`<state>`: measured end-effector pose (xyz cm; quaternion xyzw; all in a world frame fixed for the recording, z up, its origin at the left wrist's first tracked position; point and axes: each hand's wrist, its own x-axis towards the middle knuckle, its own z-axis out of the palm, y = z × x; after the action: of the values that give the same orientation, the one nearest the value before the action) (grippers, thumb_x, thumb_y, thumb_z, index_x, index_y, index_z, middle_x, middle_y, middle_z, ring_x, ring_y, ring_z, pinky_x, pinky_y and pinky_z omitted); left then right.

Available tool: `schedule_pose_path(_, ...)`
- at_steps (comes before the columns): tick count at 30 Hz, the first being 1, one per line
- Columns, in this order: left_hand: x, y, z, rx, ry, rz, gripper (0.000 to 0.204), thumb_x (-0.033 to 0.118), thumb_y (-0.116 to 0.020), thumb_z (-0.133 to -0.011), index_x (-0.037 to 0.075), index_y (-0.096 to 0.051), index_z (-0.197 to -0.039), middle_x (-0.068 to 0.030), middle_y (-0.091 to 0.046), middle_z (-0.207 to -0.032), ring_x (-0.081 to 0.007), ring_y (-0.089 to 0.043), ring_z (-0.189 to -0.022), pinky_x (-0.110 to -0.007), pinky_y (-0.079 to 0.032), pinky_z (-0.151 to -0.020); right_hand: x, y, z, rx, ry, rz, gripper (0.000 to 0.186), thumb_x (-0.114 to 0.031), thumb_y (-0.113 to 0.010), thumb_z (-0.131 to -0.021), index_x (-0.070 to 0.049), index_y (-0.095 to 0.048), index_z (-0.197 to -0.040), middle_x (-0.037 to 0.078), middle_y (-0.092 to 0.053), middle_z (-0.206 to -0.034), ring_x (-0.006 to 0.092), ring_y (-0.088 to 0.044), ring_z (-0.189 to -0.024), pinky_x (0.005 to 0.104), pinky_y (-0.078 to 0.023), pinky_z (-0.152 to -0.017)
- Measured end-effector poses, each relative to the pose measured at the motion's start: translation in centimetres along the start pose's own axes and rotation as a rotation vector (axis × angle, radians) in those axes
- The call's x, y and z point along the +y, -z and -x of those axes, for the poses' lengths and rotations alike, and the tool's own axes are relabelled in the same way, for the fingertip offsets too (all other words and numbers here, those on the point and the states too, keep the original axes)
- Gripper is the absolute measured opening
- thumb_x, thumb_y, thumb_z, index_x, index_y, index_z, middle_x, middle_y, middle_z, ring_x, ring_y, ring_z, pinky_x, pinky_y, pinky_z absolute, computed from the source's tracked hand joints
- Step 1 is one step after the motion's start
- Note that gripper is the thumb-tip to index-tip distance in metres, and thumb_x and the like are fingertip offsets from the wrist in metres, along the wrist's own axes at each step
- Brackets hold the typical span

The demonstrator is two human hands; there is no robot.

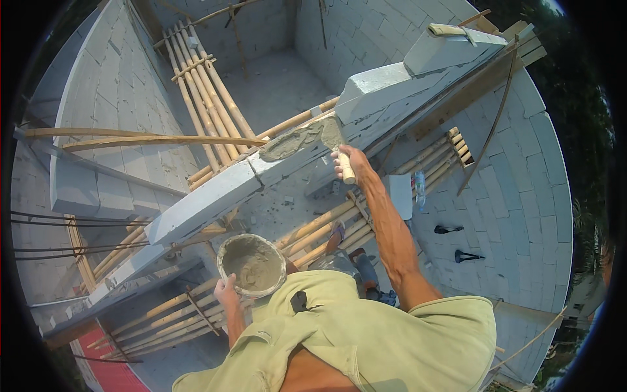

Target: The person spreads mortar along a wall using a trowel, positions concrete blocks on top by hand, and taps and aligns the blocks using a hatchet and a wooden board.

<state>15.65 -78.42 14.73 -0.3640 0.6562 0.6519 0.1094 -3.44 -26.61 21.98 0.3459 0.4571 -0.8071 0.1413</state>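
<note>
My right hand (353, 164) is closed round the pale handle of a trowel (332, 133). Its blade rests at the right end of a patch of wet grey mortar (291, 142) spread on top of a light grey block wall (208, 196). A taller block (372, 87) on the same wall stands just beyond the blade. Low in front of my body, my left hand (228, 293) grips the near left side of a round bucket (223, 256). Grey mortar (258, 264) lies inside the bucket. The fingers under its rim are partly hidden.
Bamboo pole platforms (208, 98) run beyond the wall and beneath me (313, 235). A bent wooden strip (157, 140) reaches in from the left. Two dark tools (467, 256) and a clear bottle (420, 191) are on the right. Thin rods (72, 222) stick out at the left.
</note>
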Motion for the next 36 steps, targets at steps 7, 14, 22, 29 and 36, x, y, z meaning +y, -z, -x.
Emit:
schedule_pose_path(7,0.4,-0.6,0.0,0.008,-0.011,0.032,0.017,0.016,-0.078,-0.090,0.011,-0.063,-0.083,0.0058,-0.054,-0.067,-0.0057,-0.045,-0.048,-0.024,-0.030,-0.041,3.9,-4.2,0.4,-0.227,-0.120,-0.200,0.038,-0.036,-0.046,-0.106,-0.001,-0.058,-0.114,0.002,-0.054,-0.075,0.0138,-0.051,-0.055,0.0298,-0.045,-0.046)
schedule_pose_path(14,-0.1,-1.1,-0.4,-0.020,-0.115,0.088,0.022,0.013,-0.078,-0.090,0.012,-0.059,-0.078,0.0072,-0.050,-0.066,-0.0038,-0.041,-0.049,-0.025,-0.027,-0.043,7.2,-10.5,5.3,-0.219,-0.144,0.317,0.034,-0.037,-0.052,-0.103,-0.005,-0.063,-0.107,0.002,-0.057,-0.071,0.0145,-0.054,-0.055,0.0362,-0.050,-0.049)
schedule_pose_path(22,-1.8,0.5,-0.1,0.010,-0.148,0.078,0.027,0.015,-0.079,-0.090,0.012,-0.057,-0.076,0.0067,-0.048,-0.063,-0.0038,-0.038,-0.046,-0.025,-0.025,-0.041,-4.9,-10.5,-0.8,0.374,0.644,1.869,0.028,-0.021,-0.064,-0.085,-0.002,-0.078,-0.100,0.022,-0.077,-0.099,0.0366,-0.076,-0.093,0.0484,-0.057,-0.076)
schedule_pose_path(29,1.4,0.5,4.3,0.064,-0.088,0.126,0.023,0.011,-0.075,-0.091,0.006,-0.058,-0.075,0.0058,-0.050,-0.068,-0.0058,-0.043,-0.059,-0.026,-0.031,-0.050,-3.2,-16.4,-2.6,0.037,0.722,2.143,0.027,-0.019,-0.064,-0.081,0.001,-0.078,-0.093,0.023,-0.077,-0.090,0.0381,-0.076,-0.083,0.0500,-0.058,-0.074)
schedule_pose_path(36,-3.6,3.0,0.8,0.059,-0.096,0.198,0.018,0.011,-0.079,-0.089,0.008,-0.063,-0.082,0.0046,-0.056,-0.071,-0.0054,-0.048,-0.057,-0.025,-0.034,-0.048,13.9,-13.2,-1.8,0.205,0.845,1.785,0.030,-0.010,-0.063,-0.089,0.000,-0.060,-0.117,0.023,-0.061,-0.112,0.0418,-0.071,-0.087,0.0536,-0.056,-0.072)
